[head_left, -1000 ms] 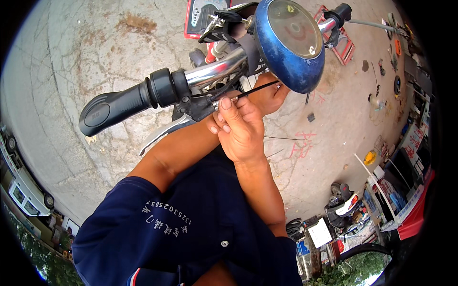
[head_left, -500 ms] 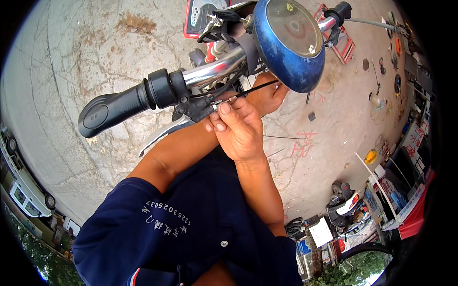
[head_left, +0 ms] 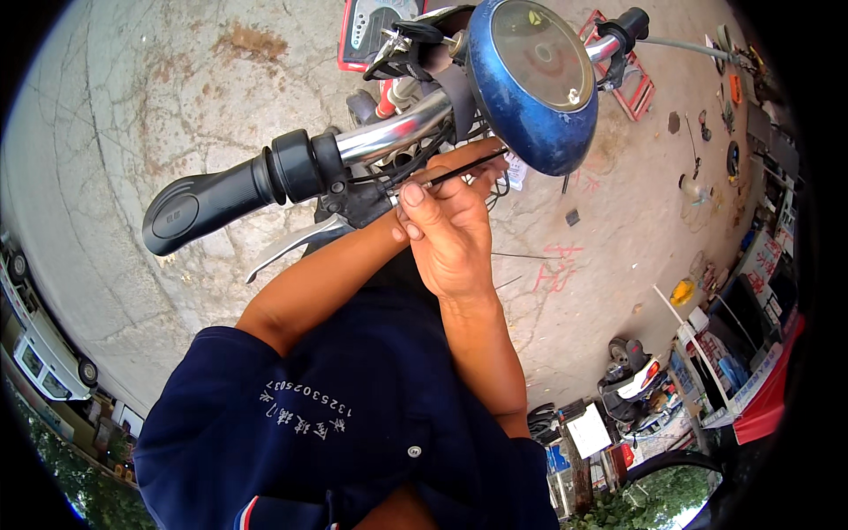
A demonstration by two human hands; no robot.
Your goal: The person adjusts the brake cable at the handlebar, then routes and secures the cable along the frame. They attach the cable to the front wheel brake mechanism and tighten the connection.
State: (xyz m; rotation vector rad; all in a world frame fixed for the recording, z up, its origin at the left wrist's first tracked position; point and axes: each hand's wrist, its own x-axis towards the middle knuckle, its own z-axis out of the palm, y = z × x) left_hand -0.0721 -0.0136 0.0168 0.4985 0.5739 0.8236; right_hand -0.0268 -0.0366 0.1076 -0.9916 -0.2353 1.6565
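Note:
My right hand [head_left: 449, 225] is closed in a pinch, thumb and fingers on a black brake cable [head_left: 468, 168] beside the brake lever holder. The silver brake lever [head_left: 296, 243] sticks out below the black handlebar grip [head_left: 212, 200]. My left forearm crosses behind my right hand. My left hand [head_left: 466, 155] is under the handlebar by the blue headlight housing [head_left: 530, 115]; its fingers are mostly hidden by the cable and my right hand, so I cannot make out what they touch.
The chrome handlebar [head_left: 397, 128] runs behind the headlight to a second grip [head_left: 632, 25]. Red-and-grey cases [head_left: 358, 35] lie on the cracked concrete floor. At the right are a scooter [head_left: 632, 380], scattered parts and a yellow item [head_left: 682, 292]. A white van [head_left: 49, 367] stands at the left.
My left hand has drawn back from under the headlight and is more hidden; a pale printed piece and dark wires now show there. My right hand keeps its pinch at the cable.

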